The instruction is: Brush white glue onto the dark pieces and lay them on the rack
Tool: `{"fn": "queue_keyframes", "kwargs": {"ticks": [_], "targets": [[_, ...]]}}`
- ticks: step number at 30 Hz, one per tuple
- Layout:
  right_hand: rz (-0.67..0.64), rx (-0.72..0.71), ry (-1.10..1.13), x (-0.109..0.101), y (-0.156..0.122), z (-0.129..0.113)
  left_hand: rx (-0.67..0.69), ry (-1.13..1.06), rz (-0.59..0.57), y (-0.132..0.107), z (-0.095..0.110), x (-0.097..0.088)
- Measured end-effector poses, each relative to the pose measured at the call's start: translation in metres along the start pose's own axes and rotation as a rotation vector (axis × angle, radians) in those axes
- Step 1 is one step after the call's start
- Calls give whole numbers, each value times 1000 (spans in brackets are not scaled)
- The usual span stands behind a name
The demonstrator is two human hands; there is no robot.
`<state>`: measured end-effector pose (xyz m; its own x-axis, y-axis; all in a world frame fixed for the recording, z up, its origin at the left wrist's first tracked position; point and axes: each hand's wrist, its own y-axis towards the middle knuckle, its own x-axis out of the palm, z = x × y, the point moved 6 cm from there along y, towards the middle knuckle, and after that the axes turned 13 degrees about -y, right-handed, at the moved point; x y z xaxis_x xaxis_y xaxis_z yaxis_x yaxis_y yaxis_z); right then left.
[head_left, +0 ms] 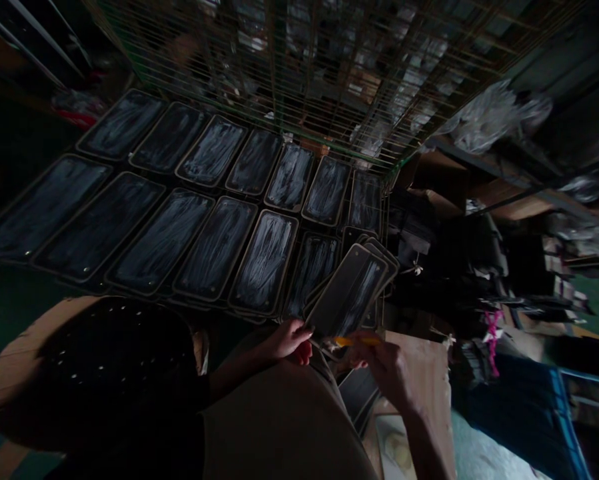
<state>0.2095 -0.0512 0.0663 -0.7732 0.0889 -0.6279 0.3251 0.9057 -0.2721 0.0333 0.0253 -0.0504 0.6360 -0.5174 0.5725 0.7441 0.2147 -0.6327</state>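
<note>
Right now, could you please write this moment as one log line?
left hand: holding near end of panel | right hand: holding yellow tool at same end | panel: white-streaked | beyond: wire cage

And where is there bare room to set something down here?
The tan board has a bare patch bordered by the right forearm. Pale floor shows between that board and the blue object. It is crowded across the panels, laid nearly edge to edge, and where the left hand and right hand work at the stack.
</note>
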Motion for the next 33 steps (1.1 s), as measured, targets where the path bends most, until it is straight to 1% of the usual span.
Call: {"fn": "queue_keyframes", "kwargs": {"ticks": [2, 4, 7, 9, 12, 14, 16, 18, 21, 24, 27, 29, 31, 33], "targets": [[51, -20, 64, -12, 27, 8, -2, 29, 11, 0, 1, -1], [165, -39, 59, -31, 53, 16, 3, 55, 28, 0, 3, -2], [375, -56, -24, -61, 83, 24, 6, 75, 45, 0, 5, -2], [478, -74, -114, -74, 95, 26, 3, 81, 53, 1, 5, -2], [575, -130, -286, -80, 103, 27, 6, 83, 65, 1, 4, -2], [595, -164, -386, -75, 104, 26, 12, 72, 61, 0, 3, -1], [555, -187, -452, -62, 98, 24, 17, 67, 61, 0, 3, -1], [461, -220, -498, -42, 84, 17, 18, 73, 68, 0, 4, -1], [291, -248, -476, -10, 50, 1, 12, 78, 81, -2, 6, 0], [125, -241, -370, 13, 11, -15, 4, 62, 65, -6, 8, 2], [2, -188, -247, 22, -17, -22, 3, 57, 14, -10, 10, 4], [-35, -118, -151, 21, -25, -20, 9, 51, -9, -12, 11, 4], [-54, -48, -46, 18, -24, -14, 15, 43, -30, -12, 11, 4], [-60, 12, 55, 15, -12, -5, 18, 58, -26, -11, 9, 2]]}}
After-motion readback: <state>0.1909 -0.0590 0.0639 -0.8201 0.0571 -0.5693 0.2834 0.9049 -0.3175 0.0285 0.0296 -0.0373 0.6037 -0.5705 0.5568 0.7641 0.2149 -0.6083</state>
